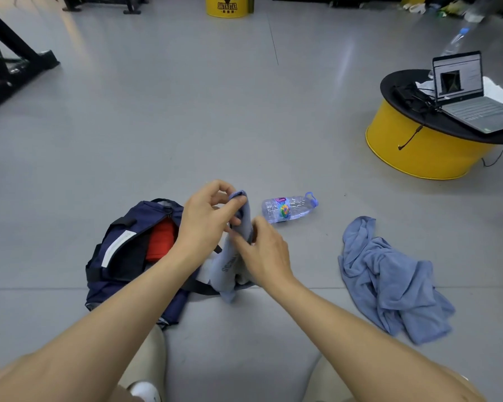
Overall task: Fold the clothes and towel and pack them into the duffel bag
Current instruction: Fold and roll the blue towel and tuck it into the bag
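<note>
A light blue sock [226, 271] hangs upright in front of me, above the floor. My left hand [205, 220] pinches its top end between thumb and fingers. My right hand [263, 252] grips the sock lower down, just right of the left hand. To the left lies the navy duffel bag [119, 256], open, with a red garment [161, 237] showing inside. A crumpled blue towel [389, 280] lies on the floor to the right, apart from both hands.
A clear water bottle [289, 208] lies on its side just beyond my hands. A yellow round stool [418, 146] with a laptop [471, 94] stands at the right. Black equipment frames [9, 62] stand far left. My knees are at the bottom edge.
</note>
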